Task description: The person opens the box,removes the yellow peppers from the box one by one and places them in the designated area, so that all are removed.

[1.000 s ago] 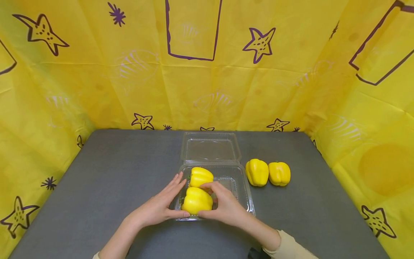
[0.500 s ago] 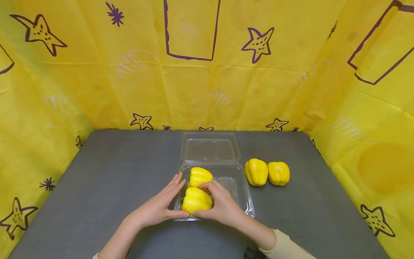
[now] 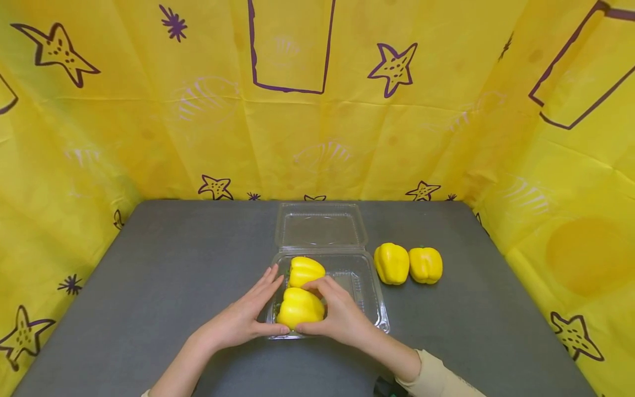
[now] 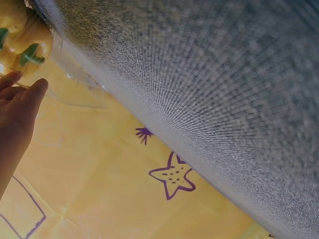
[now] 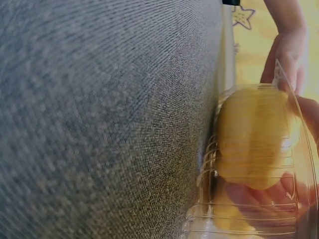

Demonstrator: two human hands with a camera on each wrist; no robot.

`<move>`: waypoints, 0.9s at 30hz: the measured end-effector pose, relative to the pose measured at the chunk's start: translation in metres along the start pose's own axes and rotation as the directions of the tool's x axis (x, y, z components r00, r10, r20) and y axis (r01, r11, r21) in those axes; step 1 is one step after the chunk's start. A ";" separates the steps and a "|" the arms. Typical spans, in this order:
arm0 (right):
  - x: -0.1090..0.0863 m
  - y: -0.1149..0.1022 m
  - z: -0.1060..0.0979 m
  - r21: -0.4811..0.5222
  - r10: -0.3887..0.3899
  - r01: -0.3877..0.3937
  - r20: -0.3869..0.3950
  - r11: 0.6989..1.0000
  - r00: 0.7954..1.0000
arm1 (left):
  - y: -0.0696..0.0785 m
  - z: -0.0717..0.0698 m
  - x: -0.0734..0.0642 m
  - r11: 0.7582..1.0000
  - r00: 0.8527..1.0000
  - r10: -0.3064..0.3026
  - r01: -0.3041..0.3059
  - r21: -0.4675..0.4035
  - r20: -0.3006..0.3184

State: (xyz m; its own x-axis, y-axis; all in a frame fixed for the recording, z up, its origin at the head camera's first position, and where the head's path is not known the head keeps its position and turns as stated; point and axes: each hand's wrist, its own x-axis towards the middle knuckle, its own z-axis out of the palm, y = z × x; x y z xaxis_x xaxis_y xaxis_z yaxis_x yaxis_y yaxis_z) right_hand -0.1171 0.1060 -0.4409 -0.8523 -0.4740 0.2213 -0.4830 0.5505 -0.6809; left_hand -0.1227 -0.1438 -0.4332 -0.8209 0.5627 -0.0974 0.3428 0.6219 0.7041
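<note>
- the scene is enclosed at the back and sides by a yellow cloth (image 3: 149, 138), on which purple starfish are drawn.
- a dark grey table (image 3: 198, 248) is spread across the front, and the work is done on it.
- the left hand (image 3: 243, 317) is held with fingers straight and spread along the container's left edge; its thumb is laid at the near left corner, and nothing is clasped by it.
- the near pepper (image 3: 300, 307), yellow, is placed in the front left part of the container, between the two hands; whether it is let down fully onto the floor cannot be told.
- the far pepper (image 3: 306, 270) is set behind it, inside the same left half; green stems (image 4: 31, 55) are shown through the clear wall in the left wrist view.
- the clear lid (image 3: 321, 226) is folded back behind the clear container (image 3: 347, 275), whose right half is left bare.
- the near pepper is gripped by the right hand (image 3: 342, 314), with thumb and fingers curved round it.
- two more yellow peppers, the blocky one (image 3: 392, 263) and the squat one (image 3: 425, 266), are stood side by side on the table, just right of the container.
- the right forearm is covered by a pale sleeve (image 3: 441, 377).
</note>
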 end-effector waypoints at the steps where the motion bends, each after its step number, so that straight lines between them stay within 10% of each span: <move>1: 0.000 0.000 0.000 -0.003 0.003 -0.003 0.000 1.000 1.000 | 0.000 0.000 0.000 1.000 1.000 -0.001 0.001 0.000 0.000; 27: 0.001 0.001 0.003 -0.029 0.001 -0.002 -0.015 1.000 1.000 | -0.001 0.001 -0.001 1.000 1.000 0.020 -0.020 0.012 -0.012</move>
State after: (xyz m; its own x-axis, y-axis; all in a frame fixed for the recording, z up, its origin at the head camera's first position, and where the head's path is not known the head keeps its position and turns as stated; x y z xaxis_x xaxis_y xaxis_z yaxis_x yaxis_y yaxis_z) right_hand -0.1177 0.1038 -0.4436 -0.8557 -0.4633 0.2306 -0.4872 0.5708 -0.6609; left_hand -0.1221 -0.1445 -0.4345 -0.8194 0.5683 -0.0744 0.3646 0.6169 0.6975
